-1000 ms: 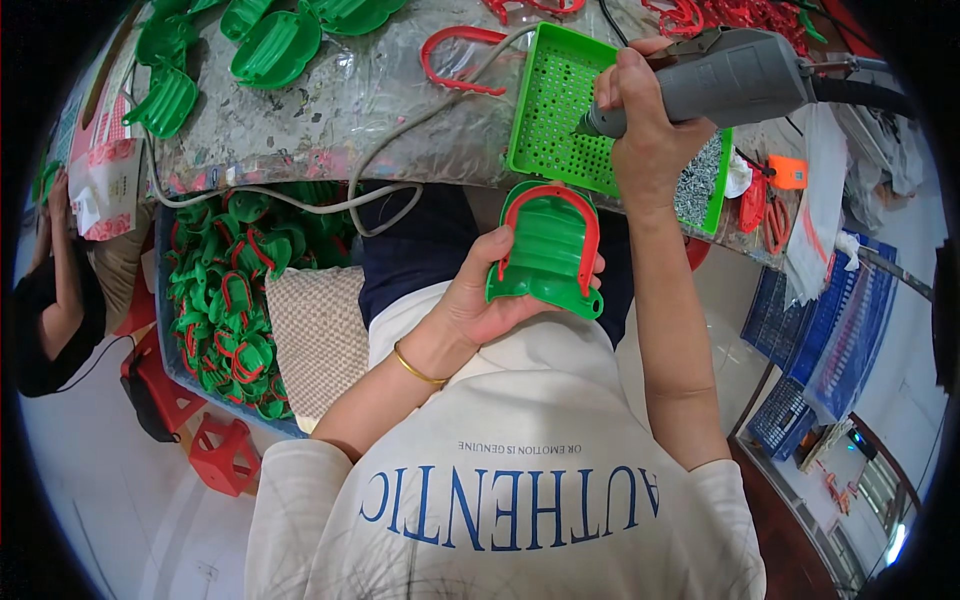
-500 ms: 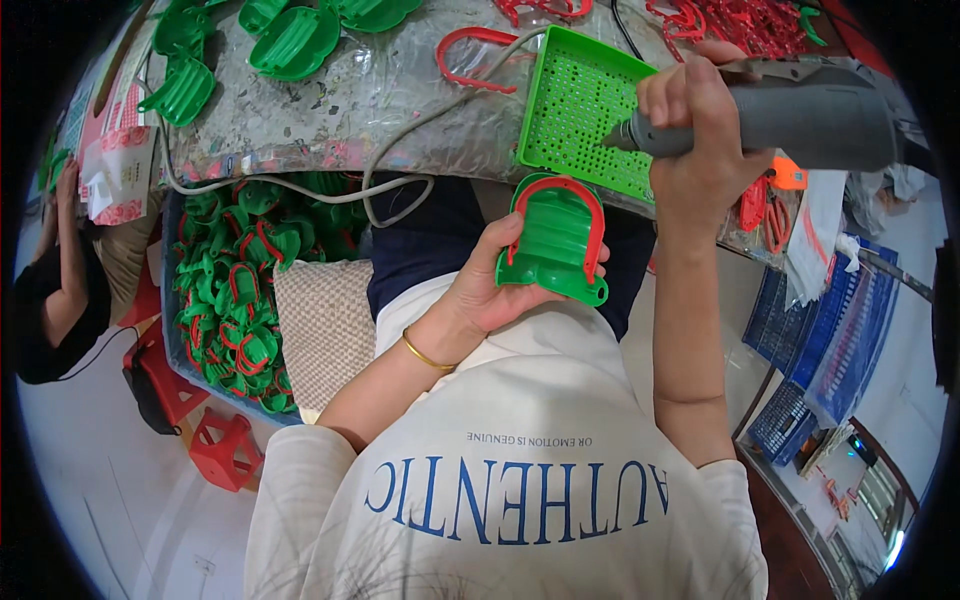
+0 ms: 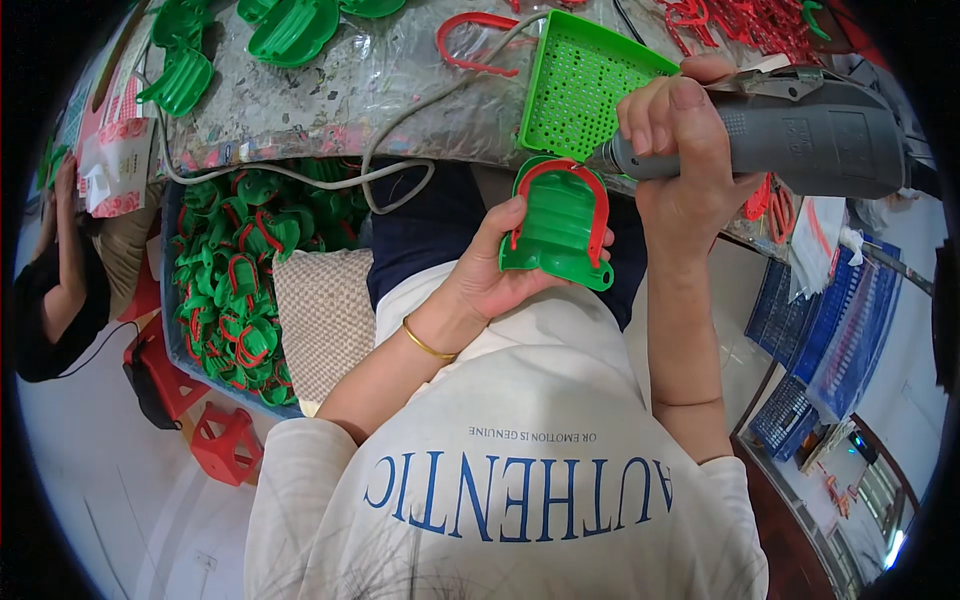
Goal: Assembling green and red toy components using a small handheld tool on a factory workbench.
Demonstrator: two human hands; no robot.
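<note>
Green shell (image 3: 556,222) with a red hoop (image 3: 601,208) laid along its rim is held over the person's lap, just off the near edge of the table (image 3: 300,120). The left hand (image 3: 487,278) pinches it by its left side, thumb on top and the other fingers mostly hidden beneath. The right hand (image 3: 688,150) is wrapped around a grey power screwdriver (image 3: 822,138), whose nose comes close to the hoop's curved top; whether it touches cannot be made out. On this shell the hoop is already in place, but how firmly it is fastened does not show. Below the table's near edge, to the left, a tub (image 3: 230,389) holds a heap of shells (image 3: 236,290), many with hoops on, so a good share looks done. Among what seems left, bare shells (image 3: 296,32) lie toward the table's far left corner, a loose hoop (image 3: 441,40) lies beside the green tray (image 3: 534,85), and red parts (image 3: 765,30) are heaped toward the far right corner.
</note>
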